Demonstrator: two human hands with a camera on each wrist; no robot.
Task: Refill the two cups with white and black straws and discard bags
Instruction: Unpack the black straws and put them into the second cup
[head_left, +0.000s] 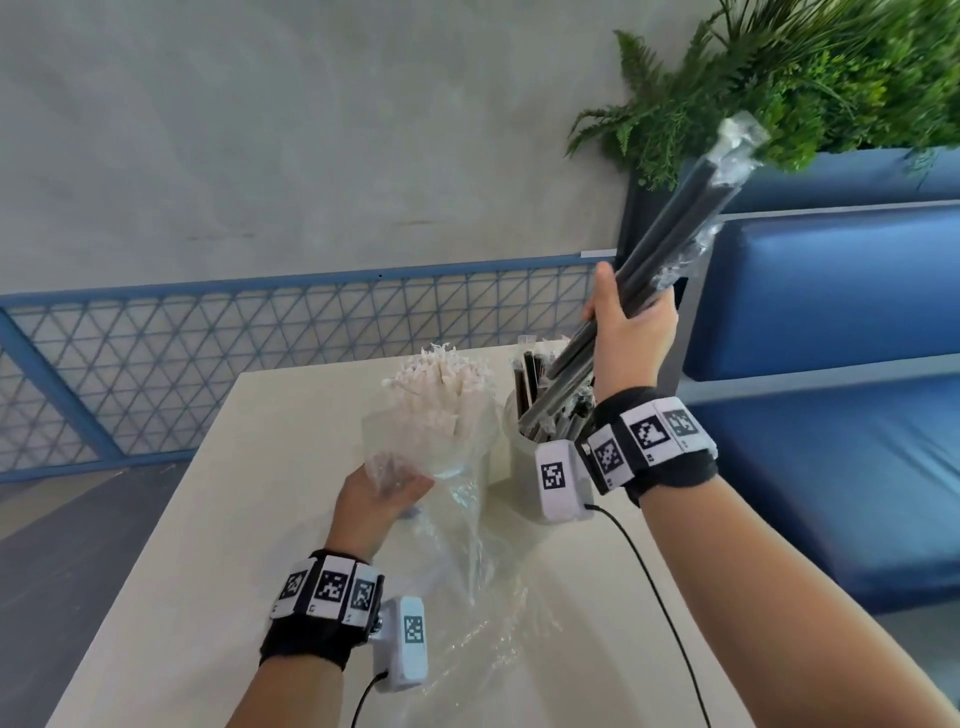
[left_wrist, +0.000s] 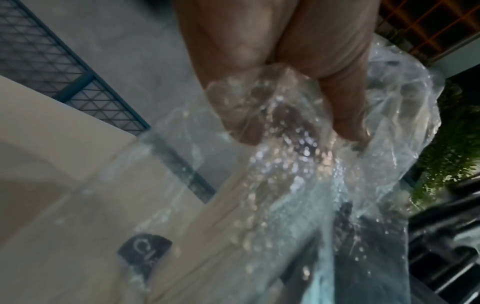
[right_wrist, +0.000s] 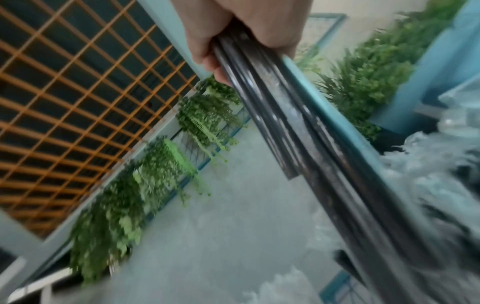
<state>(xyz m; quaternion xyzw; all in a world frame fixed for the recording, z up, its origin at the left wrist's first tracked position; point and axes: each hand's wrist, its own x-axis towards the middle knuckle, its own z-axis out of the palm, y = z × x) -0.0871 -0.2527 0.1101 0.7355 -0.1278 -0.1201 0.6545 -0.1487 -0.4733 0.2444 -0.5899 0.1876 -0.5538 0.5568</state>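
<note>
Crumpled clear plastic bag (head_left: 467, 561) is spread over the near part of the pale table (head_left: 218, 545), and its upper end is gripped by the left hand (head_left: 376, 499), fingers curled round the film. Beyond it, white straws (head_left: 441, 395) stand bunched in one cup, largely hidden by plastic. Just beside, the second cup (head_left: 522, 462) holds dark straws. Above it, a tilted bundle of black straws (head_left: 660, 260), partly wrapped, is clasped tightly by the right hand (head_left: 631, 327).

glossy clear plastic bag (head_left: 457, 525), matt table (head_left: 249, 519)
</note>
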